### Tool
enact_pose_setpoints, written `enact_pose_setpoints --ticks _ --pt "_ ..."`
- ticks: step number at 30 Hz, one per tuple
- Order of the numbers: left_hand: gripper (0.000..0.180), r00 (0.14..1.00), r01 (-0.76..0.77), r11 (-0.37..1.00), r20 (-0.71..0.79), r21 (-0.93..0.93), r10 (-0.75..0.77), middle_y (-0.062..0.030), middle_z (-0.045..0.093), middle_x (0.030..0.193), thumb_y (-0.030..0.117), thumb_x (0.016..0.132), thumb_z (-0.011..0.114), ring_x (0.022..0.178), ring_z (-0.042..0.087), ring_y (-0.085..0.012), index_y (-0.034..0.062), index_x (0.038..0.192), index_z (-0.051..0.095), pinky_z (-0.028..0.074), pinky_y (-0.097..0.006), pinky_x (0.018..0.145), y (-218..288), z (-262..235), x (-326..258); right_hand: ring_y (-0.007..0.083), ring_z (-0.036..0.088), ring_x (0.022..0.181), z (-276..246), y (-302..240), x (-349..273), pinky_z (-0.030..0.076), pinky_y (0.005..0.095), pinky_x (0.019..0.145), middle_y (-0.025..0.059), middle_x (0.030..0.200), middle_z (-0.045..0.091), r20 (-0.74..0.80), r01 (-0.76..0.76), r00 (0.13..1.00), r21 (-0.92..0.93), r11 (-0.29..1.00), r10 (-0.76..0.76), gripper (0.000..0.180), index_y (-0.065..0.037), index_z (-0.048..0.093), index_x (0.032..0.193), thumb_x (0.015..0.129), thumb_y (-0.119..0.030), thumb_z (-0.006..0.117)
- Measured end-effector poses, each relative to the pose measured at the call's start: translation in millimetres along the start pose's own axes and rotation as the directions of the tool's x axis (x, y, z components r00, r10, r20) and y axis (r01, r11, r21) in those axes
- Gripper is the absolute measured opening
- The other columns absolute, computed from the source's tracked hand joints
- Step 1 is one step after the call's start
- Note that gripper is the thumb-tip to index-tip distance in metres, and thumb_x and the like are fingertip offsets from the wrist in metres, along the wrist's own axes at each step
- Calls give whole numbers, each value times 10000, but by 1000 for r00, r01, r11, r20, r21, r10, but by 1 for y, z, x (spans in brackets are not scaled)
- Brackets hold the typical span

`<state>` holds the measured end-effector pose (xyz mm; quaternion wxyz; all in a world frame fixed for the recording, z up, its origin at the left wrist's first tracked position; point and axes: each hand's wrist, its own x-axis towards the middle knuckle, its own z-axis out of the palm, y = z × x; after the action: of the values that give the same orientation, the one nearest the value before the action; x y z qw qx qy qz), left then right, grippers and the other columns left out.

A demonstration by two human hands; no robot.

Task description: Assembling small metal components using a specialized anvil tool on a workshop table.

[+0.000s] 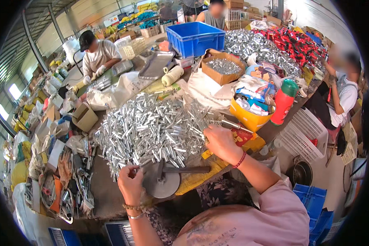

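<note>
A large heap of short silver metal tubes (139,127) covers the middle of the table. At its near edge is my left hand (130,184), its fingers curled together; whatever they hold is too small or hidden to make out. Beside that hand lies a round grey metal plate (168,186), with a hammer (188,169) resting across it. My right hand (221,141) reaches to the right side of the heap, where thinner metal pins (197,130) lie. Its fingers are closed, and their tips are partly hidden among the metal pieces.
Right of the heap stand a yellow container (250,116) of packets and a red bottle with a green cap (284,102). Behind are a cardboard box (222,67) of small parts and a blue bin (195,39). Tools (76,184) crowd the left. Other people work around the table.
</note>
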<state>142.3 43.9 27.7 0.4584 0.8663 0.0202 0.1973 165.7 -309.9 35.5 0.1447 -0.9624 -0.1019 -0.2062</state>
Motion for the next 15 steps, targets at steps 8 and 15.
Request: enact_pose_setpoints --ticks 8,15 --pt "170 956 -216 966 230 141 180 -98 658 862 63 773 847 771 650 -301 66 909 745 516 -404 685 38 -28 -66 353 689 887 -9 -10 -16 566 455 748 137 907 654 28 60 997 255 965 -69 204 -39 614 926 789 -75 761" --pt "126 940 -242 958 281 153 193 -114 660 854 74 831 822 836 650 -312 30 925 750 510 -404 736 39 -19 -69 327 687 895 -15 -86 -40 566 431 776 107 931 670 43 278 936 524 805 -350 188 -63 690 1021 842 -71 748"
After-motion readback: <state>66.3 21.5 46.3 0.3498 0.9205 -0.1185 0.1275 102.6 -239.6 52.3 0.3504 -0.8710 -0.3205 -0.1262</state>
